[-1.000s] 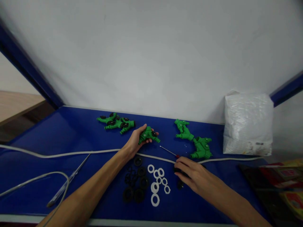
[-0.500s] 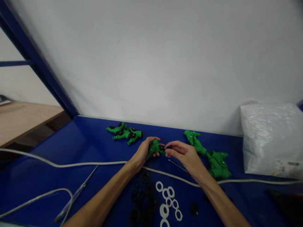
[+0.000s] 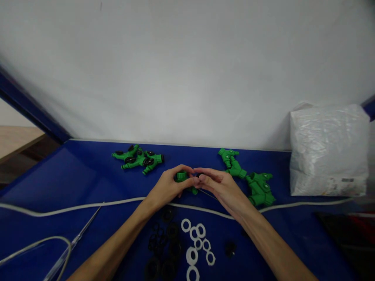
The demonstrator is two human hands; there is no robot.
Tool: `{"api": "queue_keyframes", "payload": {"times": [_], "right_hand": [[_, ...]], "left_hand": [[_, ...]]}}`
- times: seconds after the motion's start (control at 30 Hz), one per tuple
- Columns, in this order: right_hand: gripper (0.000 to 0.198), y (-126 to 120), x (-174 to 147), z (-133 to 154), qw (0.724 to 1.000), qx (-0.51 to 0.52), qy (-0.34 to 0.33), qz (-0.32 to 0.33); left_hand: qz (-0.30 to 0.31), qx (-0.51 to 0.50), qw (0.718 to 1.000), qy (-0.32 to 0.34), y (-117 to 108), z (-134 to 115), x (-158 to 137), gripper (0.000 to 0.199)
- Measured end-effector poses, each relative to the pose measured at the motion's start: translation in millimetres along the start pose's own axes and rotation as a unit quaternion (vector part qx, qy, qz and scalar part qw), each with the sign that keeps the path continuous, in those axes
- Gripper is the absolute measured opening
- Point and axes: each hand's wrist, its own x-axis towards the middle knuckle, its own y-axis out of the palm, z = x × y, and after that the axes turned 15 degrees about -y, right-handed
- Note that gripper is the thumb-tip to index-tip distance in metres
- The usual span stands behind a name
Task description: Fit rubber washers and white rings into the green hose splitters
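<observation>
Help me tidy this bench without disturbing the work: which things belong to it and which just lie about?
In use: green fitting held by left hand and right hand; black rings; white rings; other green fittings.

Lying about: white cable, plastic bag, tweezers.

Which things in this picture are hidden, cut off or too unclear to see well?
- Green fitting, head view: mostly covered by the left hand and right hand.
- What the right fingertips pinch: too small, hidden by the fingers.
- Tool at the lower left: blurred, cut off by the bottom edge.
- Bag: label print too small to read.
- Dark things at the lower right: blurred, cut off by the right edge.
</observation>
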Motion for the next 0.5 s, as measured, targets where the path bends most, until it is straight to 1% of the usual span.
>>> {"api": "queue_keyframes", "payload": {"times": [0.07,0.13,0.23,0.33,0.43,0.5], "right_hand": [[0.037,-0.1,-0.5,-1.8,1.0,0.024,0.013,-0.004],[0.036,-0.3,-0.9,-2.4,0.999,0.035,0.018,0.004],[0.035,-0.5,-2.1,-2.7,0.999,0.034,0.02,0.005],[0.034,-0.1,-3.4,-3.1,1.0,0.022,0.015,-0.015],[0.032,1.1,-3.6,-2.2,1.0,0.019,0.008,-0.021],[0.031,1.6,-3.0,-0.8,0.999,0.039,0.008,-0.02]], "left_hand": [[-0.015,0.027,1.0,0.002,-0.9,-0.8,-1.2,0.04],[-0.041,0.054,0.997,0.024,-1.5,-2.4,-1.8,0.039],[-0.076,0.089,0.988,0.098,-1.6,-4.3,-2.1,0.032],[-0.076,0.109,0.98,0.15,-0.8,-5.0,-2.5,0.024],[-0.076,0.104,0.98,0.152,0.1,-5.3,-3.7,0.021],[-0.083,0.077,0.986,0.125,0.3,-5.3,-4.6,0.025]]}}
